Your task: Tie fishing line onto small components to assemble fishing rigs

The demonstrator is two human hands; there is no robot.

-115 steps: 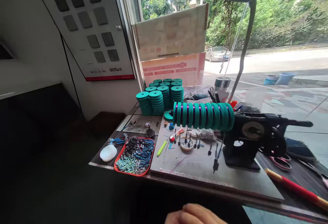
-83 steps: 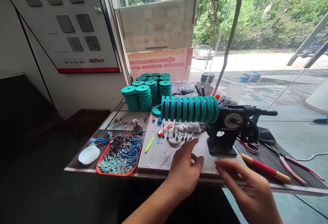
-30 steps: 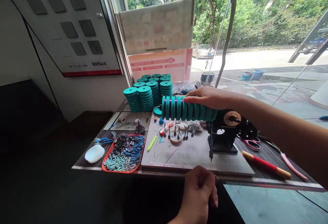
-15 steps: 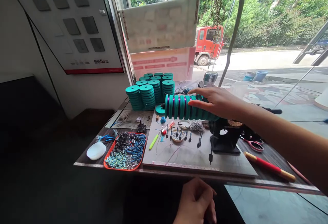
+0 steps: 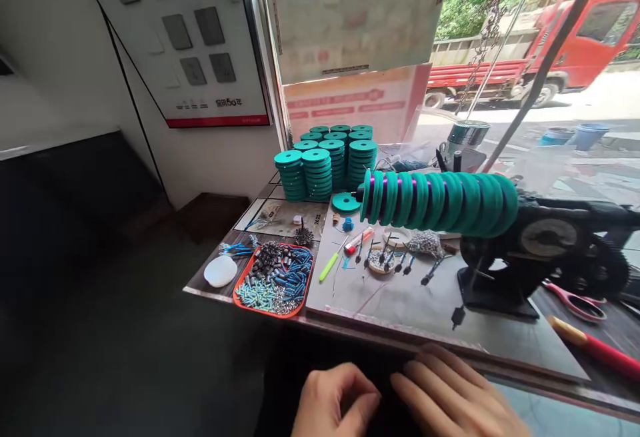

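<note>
From far off, I see the row of green rings (image 5: 433,202) sticking out from the left side of the black machine (image 5: 525,272). My left hand (image 5: 325,402) and right hand (image 5: 457,397) are in front of and below the machine, close but apart. The left is curled; I can't tell if it pinches a thin thread. The right has its fingers stretched out, thumb hidden, so I can't tell its grip. I think those rings need a soft, flat touch, clear of the small dark bit (image 5: 458,316) by the machine's foot.
</note>
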